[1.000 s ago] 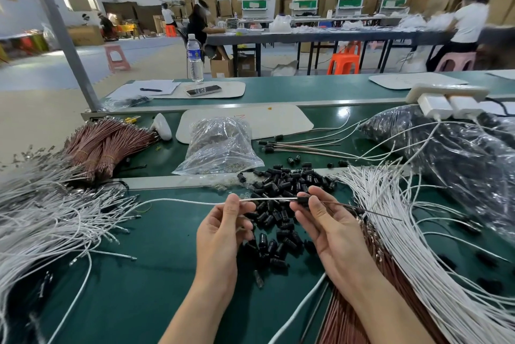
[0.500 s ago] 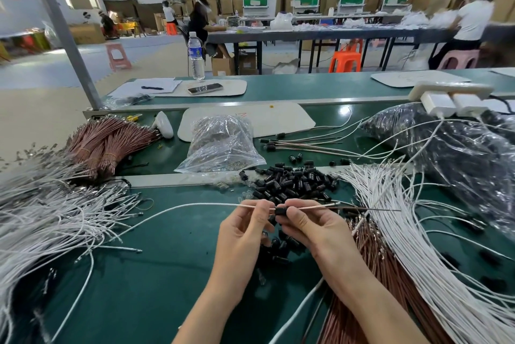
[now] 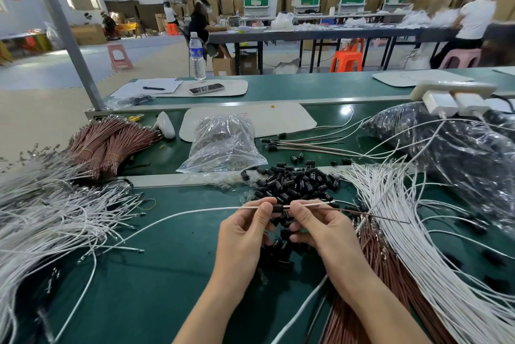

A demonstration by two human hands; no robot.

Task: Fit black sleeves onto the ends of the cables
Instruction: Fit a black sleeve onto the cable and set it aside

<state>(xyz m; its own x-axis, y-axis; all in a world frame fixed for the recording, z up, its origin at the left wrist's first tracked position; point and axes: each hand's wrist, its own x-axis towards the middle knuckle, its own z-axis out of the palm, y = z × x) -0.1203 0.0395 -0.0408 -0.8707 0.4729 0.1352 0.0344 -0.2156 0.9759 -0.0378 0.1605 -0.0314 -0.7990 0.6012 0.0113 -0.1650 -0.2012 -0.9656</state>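
Observation:
Both hands hold one thin white cable (image 3: 195,211) level above the green bench. My left hand (image 3: 245,229) pinches it on the left. My right hand (image 3: 317,225) pinches it further right, and its tip sticks out past the fingers. A small black sleeve (image 3: 278,207) sits on the cable between the two hands. Behind and under the hands lies a heap of loose black sleeves (image 3: 295,180). A thin brown cable (image 3: 381,216) runs rightward from near my right hand.
White cables are piled at the left (image 3: 41,218) and fanned at the right (image 3: 418,246). Brown cable bundles (image 3: 111,145) lie back left, more brown cables at bottom right (image 3: 370,302). A clear bag (image 3: 223,145) and a dark plastic bag (image 3: 459,148) sit behind. People work at far tables.
The sleeve has slid leftward along the white cable, away from its tip, and more of the tip now shows past my right hand. The hands have drawn closer together.

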